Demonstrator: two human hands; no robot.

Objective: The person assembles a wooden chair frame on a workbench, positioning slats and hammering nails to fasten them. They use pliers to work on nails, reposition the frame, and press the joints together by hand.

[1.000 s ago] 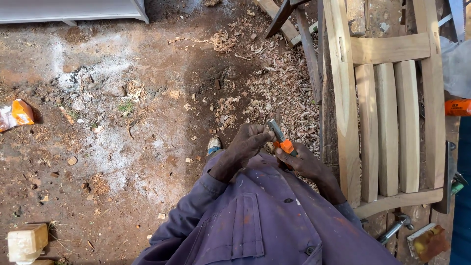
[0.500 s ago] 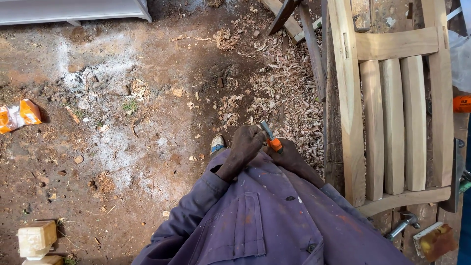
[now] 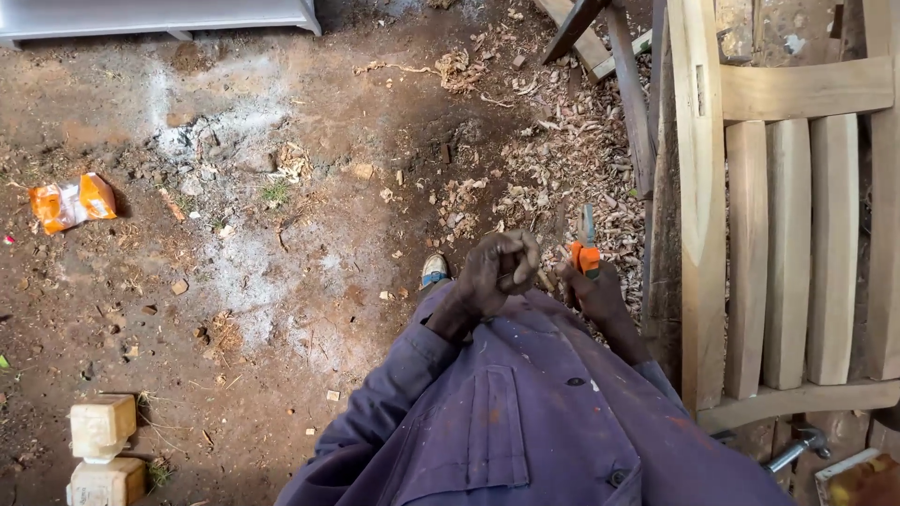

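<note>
I look down my purple work shirt at both hands held close in front of my waist. My left hand is curled into a fist; whether anything small is inside it is hidden. My right hand grips an orange utility knife whose grey blade points up and away from me. The two hands are a few centimetres apart. The toe of my shoe shows on the dirt just below the left hand.
An unfinished slatted wooden frame lies at the right, with dark wooden legs beside it. Wood shavings cover the dirt. An orange wrapper lies far left, pale wooden blocks bottom left, a hammer head bottom right.
The knife blade has swung from tilted left to pointing nearly straight up. My hands have drawn slightly apart, and the view has shifted a little.
</note>
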